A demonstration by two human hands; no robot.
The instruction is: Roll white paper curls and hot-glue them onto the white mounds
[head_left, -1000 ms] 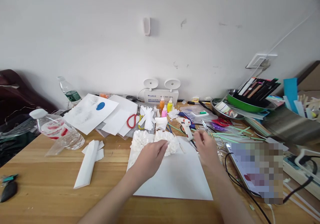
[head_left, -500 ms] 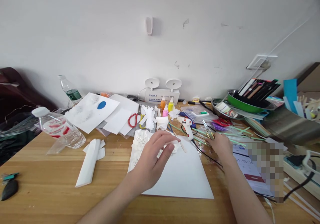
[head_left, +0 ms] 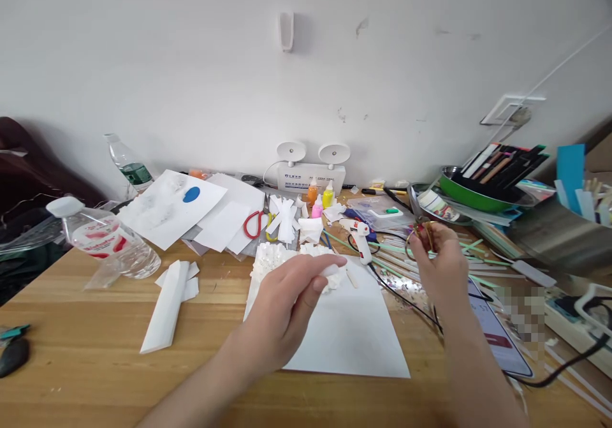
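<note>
My left hand (head_left: 287, 303) hovers over a white sheet of paper (head_left: 349, 335) and pinches a small white paper piece (head_left: 329, 269) between thumb and fingers. Just beyond it lie white ruffled paper flowers (head_left: 272, 261). My right hand (head_left: 442, 262) is raised above the desk at the right, its fingers closed on small gold-handled scissors (head_left: 421, 230) with the blades pointing up and left. A white glue gun (head_left: 362, 242) lies between the two hands.
The wooden desk (head_left: 95, 326) carries a folded white strip (head_left: 167, 303), a lying water bottle (head_left: 102, 243), red-handled scissors (head_left: 252, 224), small paint bottles (head_left: 318, 199), green straws (head_left: 396, 249), a phone (head_left: 497, 332) with a black cable, and a green bowl (head_left: 473, 192) of pens.
My right hand reached right to the scissors, took them and lifted them off the desk. My left hand lifted from the paper flowers with a small white piece in its fingers.
</note>
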